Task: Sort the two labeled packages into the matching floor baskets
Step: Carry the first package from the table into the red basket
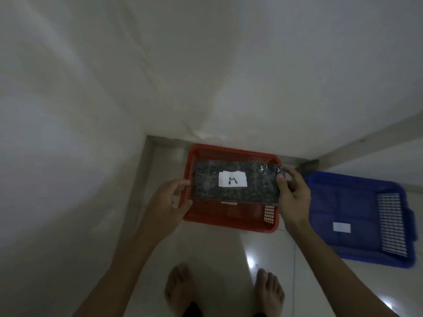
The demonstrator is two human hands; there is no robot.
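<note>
A dark package [235, 183] with a white label [232, 178] was held over the red basket [231, 223], each end clasped by the left hand [168, 205] and right hand [294, 196]; the blue basket [359, 216] stood beside it on the floor [217, 252].

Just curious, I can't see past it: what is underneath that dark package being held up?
Under the dark package, held by the left hand and right hand, sits the red basket. Its mesh floor shows near the front; whatever lies beneath the package is hidden.
</note>
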